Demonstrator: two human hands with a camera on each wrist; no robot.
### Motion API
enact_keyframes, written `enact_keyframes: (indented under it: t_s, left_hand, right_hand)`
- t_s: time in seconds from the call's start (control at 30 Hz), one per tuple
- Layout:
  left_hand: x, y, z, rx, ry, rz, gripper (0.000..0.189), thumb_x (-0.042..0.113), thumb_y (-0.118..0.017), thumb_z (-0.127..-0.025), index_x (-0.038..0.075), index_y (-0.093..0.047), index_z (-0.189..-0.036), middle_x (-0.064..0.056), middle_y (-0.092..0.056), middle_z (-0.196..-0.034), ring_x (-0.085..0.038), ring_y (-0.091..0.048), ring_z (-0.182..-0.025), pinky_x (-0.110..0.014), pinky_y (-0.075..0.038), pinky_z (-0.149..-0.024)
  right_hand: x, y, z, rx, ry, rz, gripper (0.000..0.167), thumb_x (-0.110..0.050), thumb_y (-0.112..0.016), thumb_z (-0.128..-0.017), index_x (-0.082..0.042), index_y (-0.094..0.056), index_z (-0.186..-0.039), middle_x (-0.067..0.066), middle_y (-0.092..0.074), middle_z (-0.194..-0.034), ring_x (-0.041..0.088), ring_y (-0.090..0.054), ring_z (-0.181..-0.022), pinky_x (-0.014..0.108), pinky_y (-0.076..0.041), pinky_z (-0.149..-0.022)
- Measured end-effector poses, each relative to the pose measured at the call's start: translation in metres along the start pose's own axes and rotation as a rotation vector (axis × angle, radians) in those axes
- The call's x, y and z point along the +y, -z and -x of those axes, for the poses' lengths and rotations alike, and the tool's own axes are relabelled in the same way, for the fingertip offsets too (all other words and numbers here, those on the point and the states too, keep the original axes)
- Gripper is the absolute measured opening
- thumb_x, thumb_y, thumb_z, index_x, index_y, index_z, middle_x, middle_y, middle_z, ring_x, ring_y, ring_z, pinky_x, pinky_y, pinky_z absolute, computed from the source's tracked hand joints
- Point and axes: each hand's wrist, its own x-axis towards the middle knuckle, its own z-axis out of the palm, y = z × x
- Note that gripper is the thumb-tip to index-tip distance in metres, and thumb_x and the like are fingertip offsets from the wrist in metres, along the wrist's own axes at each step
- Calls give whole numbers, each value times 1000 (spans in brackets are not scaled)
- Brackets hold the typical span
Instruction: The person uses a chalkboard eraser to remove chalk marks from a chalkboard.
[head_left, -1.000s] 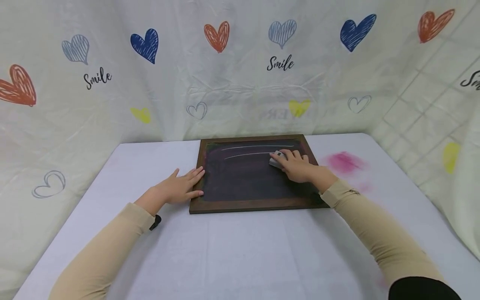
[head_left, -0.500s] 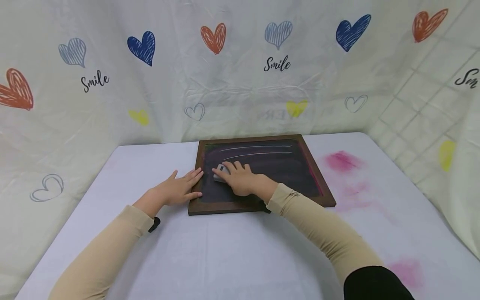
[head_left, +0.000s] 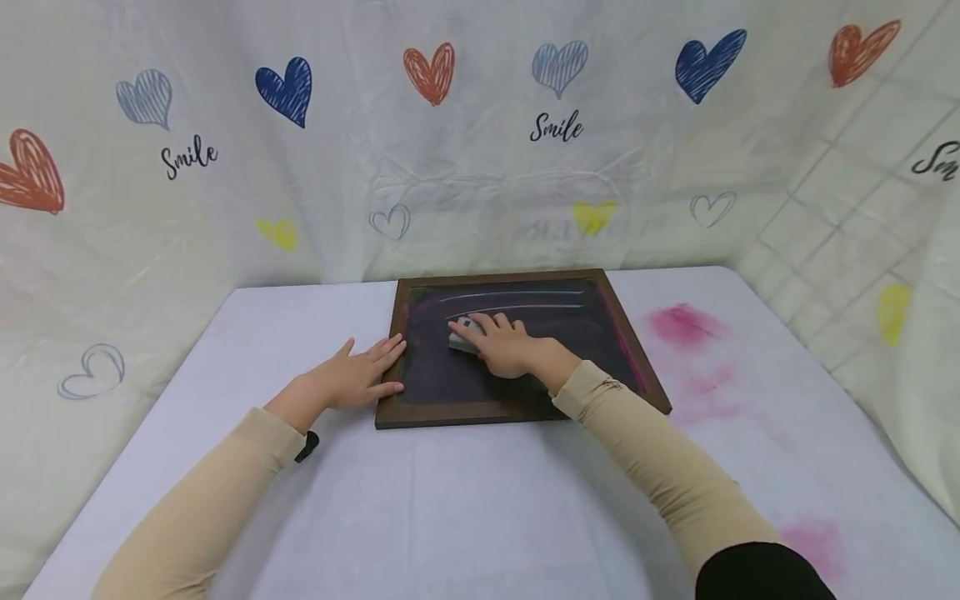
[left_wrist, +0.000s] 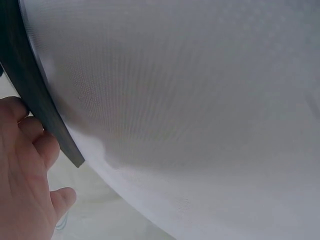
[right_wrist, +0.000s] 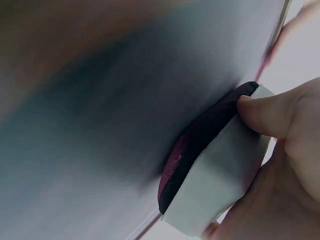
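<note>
A small chalkboard (head_left: 570, 346) in a brown wooden frame lies on the white-covered table. Two white chalk lines run across its upper part. My right hand (head_left: 510, 346) grips a chalkboard eraser (head_left: 463, 337) on the left half of the board, below the lines. In the right wrist view the eraser (right_wrist: 215, 175) has a pale grey body and a dark felt pad (right_wrist: 180, 160) with a pink smudge, turned toward the board surface. My left hand (head_left: 348, 379) rests with spread fingers on the left edge of the frame; the left wrist view shows those fingertips at the frame (left_wrist: 42, 95).
Pink chalk smudges (head_left: 686, 325) mark the white tablecloth (head_left: 465, 508) to the right of the board. Behind the table hangs a pale curtain (head_left: 480, 150) printed with hearts and "Smile". A black band (head_left: 307, 446) shows at the left wrist.
My right hand swept the eraser from the board's right side to its left, then slightly back right and up. Both chalk lines are still visible. The left hand stayed in place.
</note>
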Motion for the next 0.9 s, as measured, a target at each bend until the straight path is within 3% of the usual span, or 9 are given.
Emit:
enact_keyframes:
  t_s: [0.2,0.33,0.5,0.67,0.9]
  left_hand:
    - [1,1,2,5,-1,6,81,53,-42,-108,5,-11,-165,-14,-7,-171,-32,-18,-155,-69,-4,-118]
    - [0,0,1,6,-5,9,80,54,-41,-108,6,-11,-165,-13,-6,-171,-31,-18,-155,-69,-3,-118]
    - [-1,-1,-1,12,-10,10,81,55,-40,-108,7,-11,-165,-12,-5,-171,-30,-17,-155,-69,-3,-118]
    - [-3,-1,-1,10,-8,9,81,56,-40,-108,7,-10,-166,-13,-5,-171,-30,-17,-155,-68,-3,-118]
    - [-3,0,-2,4,-8,10,83,58,-39,-107,7,-9,-166,-13,-4,-171,-30,-16,-155,-68,-2,-118]
  right_hand:
    - [59,0,28,49,-99,-82,65,-20,-43,-112,-26,-9,-167,16,-12,-168,44,-23,-145,61,-33,-105]
    - [96,-2,48,65,-166,-107,66,-15,-44,-111,-22,-9,-167,20,-10,-167,48,-26,-140,59,-36,-96]
    - [124,-5,65,94,-226,-141,66,-12,-43,-110,-18,-11,-166,24,-8,-165,50,-25,-134,59,-34,-90]
    - [121,-3,65,113,-235,-158,64,-11,-44,-109,-18,-15,-166,24,-10,-165,52,-27,-134,65,-33,-95]
    - [82,3,42,65,-203,-125,64,-14,-43,-111,-22,-14,-167,22,-9,-166,49,-26,-138,61,-33,-99]
